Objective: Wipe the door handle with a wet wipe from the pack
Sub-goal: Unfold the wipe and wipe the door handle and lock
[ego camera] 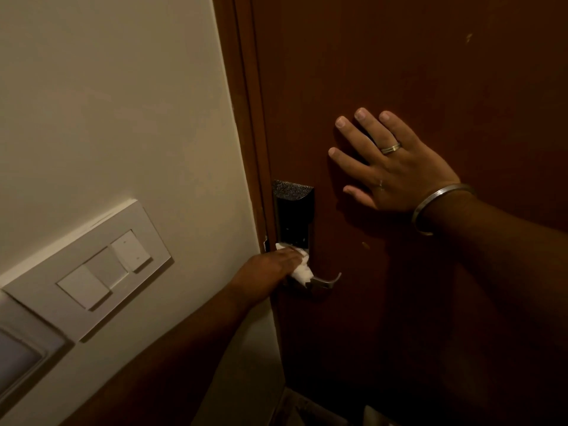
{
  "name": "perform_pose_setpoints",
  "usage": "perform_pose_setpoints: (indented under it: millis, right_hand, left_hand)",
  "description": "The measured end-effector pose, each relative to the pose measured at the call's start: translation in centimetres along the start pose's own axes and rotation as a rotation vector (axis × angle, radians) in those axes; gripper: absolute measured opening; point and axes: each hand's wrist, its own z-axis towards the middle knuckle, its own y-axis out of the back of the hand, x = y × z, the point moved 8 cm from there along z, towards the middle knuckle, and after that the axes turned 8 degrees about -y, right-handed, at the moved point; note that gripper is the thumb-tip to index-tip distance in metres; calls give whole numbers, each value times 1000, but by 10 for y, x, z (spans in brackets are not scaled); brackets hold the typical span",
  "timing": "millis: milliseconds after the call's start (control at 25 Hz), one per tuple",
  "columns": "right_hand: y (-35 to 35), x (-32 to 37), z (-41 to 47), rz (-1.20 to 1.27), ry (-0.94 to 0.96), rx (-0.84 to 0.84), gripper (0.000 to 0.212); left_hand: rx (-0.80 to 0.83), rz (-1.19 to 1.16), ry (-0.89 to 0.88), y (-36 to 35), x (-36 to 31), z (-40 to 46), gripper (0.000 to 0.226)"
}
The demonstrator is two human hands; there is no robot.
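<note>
White wet wipe (300, 269) bunched on door handle (325, 282)

Two hands: left hand (270, 269) and right hand (396, 167); one wipe (302, 272), one door handle (325, 282), one switch plate (92, 272).

No readable text, labels or signs anywhere

We see a dark reddish-brown door (430, 72); on it a black lock plate (295, 219) with speckled grey top, a silver handle (325, 281), a white wipe (300, 270); left of the door, a cream wall (107, 103).
</note>
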Motion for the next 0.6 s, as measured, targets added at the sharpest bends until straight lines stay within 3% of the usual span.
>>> perform_pose_setpoints:
  millis: [160,280,440,600]
  right_hand:
    - [-3,2,0,-11,5,26,68]
    - [-3,1,-1,0,11,36,68]
    - [-2,1,-1,4,6,40,68]
    - [0,0,0,-2,2,41,67]
  left_hand:
    - [-177,23,-178,3,-46,1,32]
    - [-198,37,-243,-22,-98,18,46]
    - [-67,86,-94,-6,-49,0,61]
    - [14,120,-78,21,-9,-2,46]
